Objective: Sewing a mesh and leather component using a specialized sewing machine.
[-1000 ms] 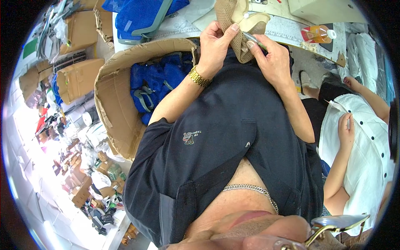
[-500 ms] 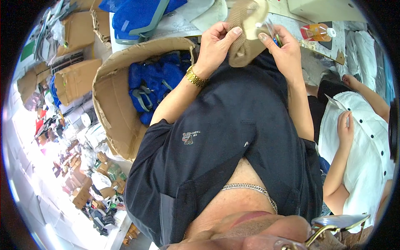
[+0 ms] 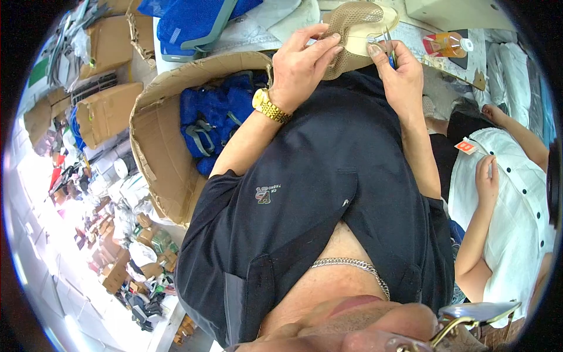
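Observation:
At the table edge, my left hand [image 3: 302,63] has its fingers closed on a beige mesh shoe upper [image 3: 346,35] with a smooth cream part at its right end. The mesh side now faces up. My right hand [image 3: 401,75] holds a small pair of thread snips [image 3: 388,46] with a blue part, its pointed blades upward beside the cream part. The right thumb lies close to the edge of the upper; whether it touches is hard to tell.
A cardboard box [image 3: 161,141] holding blue mesh pieces [image 3: 220,108] stands left of me. Blue pieces with grey trim [image 3: 196,29] lie on the table's left. A drink bottle [image 3: 446,45] lies at the right. A person in a white shirt [image 3: 504,193] is close on my right.
The shoe upper has been turned and spread, so its mesh and cream part show flatter. My left hand has rolled over, showing the watch face. The snips' blades now stand out clearly.

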`<state>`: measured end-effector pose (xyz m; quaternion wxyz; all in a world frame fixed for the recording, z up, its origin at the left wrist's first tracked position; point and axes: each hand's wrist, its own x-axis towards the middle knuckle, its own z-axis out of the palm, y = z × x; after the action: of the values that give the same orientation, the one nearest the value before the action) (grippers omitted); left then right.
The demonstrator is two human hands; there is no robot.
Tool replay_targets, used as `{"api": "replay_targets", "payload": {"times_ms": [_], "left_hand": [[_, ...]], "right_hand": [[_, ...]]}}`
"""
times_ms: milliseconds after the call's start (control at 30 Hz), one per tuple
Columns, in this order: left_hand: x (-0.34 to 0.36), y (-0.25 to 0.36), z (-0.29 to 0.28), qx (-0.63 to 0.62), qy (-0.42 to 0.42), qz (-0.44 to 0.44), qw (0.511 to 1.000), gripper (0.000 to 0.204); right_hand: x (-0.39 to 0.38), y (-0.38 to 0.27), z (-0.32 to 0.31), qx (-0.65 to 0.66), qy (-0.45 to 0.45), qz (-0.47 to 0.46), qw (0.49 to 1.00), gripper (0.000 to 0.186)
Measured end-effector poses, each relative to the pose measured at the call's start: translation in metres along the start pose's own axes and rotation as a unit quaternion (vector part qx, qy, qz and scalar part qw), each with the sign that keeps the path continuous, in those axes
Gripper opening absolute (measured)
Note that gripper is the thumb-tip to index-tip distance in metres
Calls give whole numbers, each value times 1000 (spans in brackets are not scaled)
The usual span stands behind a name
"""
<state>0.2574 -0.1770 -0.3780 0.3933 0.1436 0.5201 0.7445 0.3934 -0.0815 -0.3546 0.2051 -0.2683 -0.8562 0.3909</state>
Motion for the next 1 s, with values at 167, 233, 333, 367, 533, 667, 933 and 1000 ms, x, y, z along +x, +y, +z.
{"api": "replay_targets", "payload": {"times_ms": [167,233,333,367,533,667,933,1000], "left_hand": [[-9,4,5,7,-15,-16,1000,13],[-13,6,7,-3,-29,-7,1000,13],[-15,11,8,89,-27,13,996,14],[-15,13,8,95,-23,11,995,14],[-7,17,4,115,-55,7,992,22],[6,13,-7,207,-13,109,972,32],[35,5,-16,515,-53,365,773,25],[34,6,-12,523,-48,371,766,23]], "right_hand": [[-5,-5,-5,1,5,21,1000,25],[-8,-9,-9,21,-2,41,999,28],[-8,-12,-18,55,69,60,994,36],[-5,-11,-21,73,135,56,987,42],[11,8,-26,129,45,108,985,32],[18,23,-10,164,49,176,969,27],[38,28,-4,182,27,199,963,26],[37,26,-10,144,29,190,971,27]]}}
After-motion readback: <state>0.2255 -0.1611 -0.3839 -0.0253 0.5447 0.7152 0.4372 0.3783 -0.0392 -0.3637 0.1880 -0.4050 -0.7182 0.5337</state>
